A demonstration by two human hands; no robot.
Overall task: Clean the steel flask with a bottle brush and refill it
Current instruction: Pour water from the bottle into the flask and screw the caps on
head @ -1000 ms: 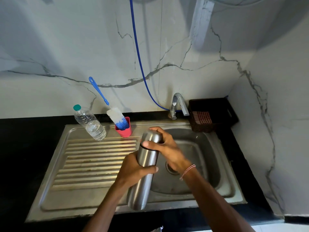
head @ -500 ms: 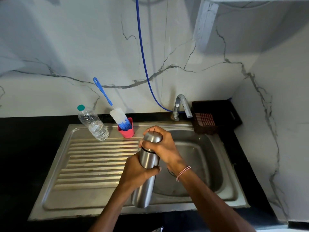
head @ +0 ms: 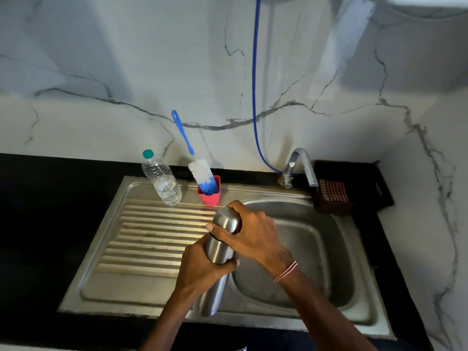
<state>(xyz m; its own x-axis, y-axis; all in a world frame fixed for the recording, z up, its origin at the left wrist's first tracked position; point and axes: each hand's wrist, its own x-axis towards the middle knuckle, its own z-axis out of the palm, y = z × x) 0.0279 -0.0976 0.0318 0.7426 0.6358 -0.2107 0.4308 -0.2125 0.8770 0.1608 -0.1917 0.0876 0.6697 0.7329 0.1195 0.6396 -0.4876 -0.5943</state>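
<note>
I hold a tall steel flask [head: 217, 252] upright over the edge between the drainboard and the sink basin. My left hand [head: 200, 269] grips its body around the middle. My right hand [head: 250, 235] wraps over the steel cap [head: 226, 219] at the top, fingers curled around it. A blue-handled bottle brush [head: 200, 172] with white and blue bristles leans in a small red cup [head: 209, 196] at the back of the drainboard. A clear plastic water bottle [head: 162, 179] with a green cap stands left of the cup.
The steel sink [head: 329, 262] lies to the right with a chrome tap [head: 300, 165] behind it. A dark basket [head: 354, 191] holding a checked cloth sits at the back right. A blue hose [head: 255, 97] hangs down the marble wall. Black counter surrounds the sink.
Both hands keep their hold on the flask. My right hand has shifted slightly around the cap, and the view has moved a little closer.
</note>
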